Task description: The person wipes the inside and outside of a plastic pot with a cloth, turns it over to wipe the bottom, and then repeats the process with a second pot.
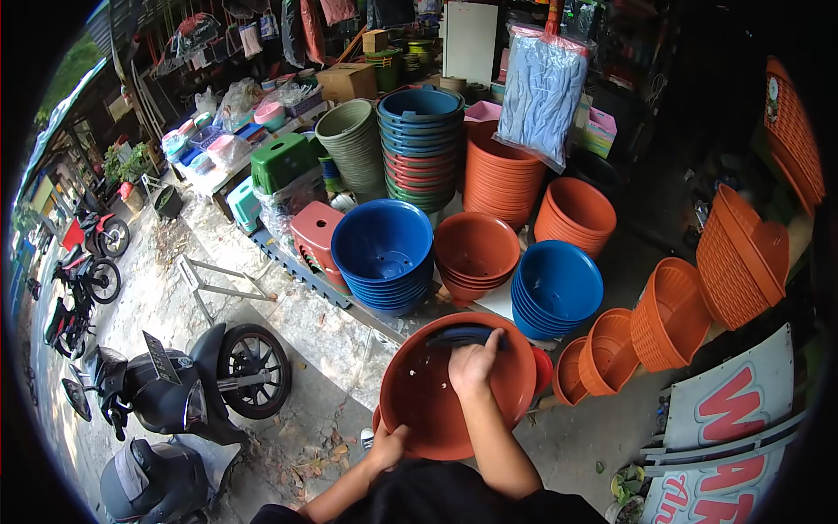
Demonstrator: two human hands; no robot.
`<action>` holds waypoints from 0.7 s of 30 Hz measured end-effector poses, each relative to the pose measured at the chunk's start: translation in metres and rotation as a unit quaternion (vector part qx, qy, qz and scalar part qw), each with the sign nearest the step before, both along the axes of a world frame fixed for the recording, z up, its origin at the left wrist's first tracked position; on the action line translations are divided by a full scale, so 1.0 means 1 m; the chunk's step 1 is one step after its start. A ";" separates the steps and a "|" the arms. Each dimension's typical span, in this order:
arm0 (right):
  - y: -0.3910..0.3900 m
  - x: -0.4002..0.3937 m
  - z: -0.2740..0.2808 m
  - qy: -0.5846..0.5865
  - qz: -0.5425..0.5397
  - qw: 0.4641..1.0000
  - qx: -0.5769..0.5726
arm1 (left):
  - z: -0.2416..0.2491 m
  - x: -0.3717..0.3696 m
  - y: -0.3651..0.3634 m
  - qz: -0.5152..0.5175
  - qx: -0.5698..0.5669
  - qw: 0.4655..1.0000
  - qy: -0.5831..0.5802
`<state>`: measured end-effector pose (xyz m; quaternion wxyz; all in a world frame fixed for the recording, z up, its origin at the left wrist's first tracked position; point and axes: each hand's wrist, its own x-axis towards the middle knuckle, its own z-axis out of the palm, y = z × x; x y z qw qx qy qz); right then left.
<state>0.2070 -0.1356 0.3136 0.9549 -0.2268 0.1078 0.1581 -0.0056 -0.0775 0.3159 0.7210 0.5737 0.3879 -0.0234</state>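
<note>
A large terracotta-coloured plastic pot [419, 393] is tilted in front of my body, its inside facing up, with small holes in its base. At its lower left rim my left hand [387, 447] is closed, gripping the edge. My right hand [474, 362] reaches inside the pot with the fingers over a dark blue cloth [456, 335] that lies against the far inner wall. The thumb sticks up, and the fingertips are partly hidden. Just beyond the pot stand a blue pot stack [382, 244], a brown pot stack [476, 249] and another blue stack [559, 284].
Taller pot stacks [419, 148] stand behind. Orange woven-pattern wall planters [668, 310] line the right, above a lettered sign [729, 410]. A parked motorcycle [175, 384] and a white metal stand [223, 284] are on the left. A bagged mop head [543, 96] hangs overhead.
</note>
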 end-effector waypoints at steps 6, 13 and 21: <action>0.010 -0.035 -0.087 -0.146 0.165 0.953 -0.209 | -0.013 0.006 -0.006 -0.057 -0.001 0.998 -0.015; -0.013 -0.069 -0.111 -0.362 0.542 0.556 -0.516 | -0.061 0.004 0.038 -0.080 0.054 0.981 -0.171; -0.067 -0.021 -0.060 -0.542 0.374 -0.046 -0.751 | -0.024 0.006 0.052 -0.089 0.117 0.963 -0.225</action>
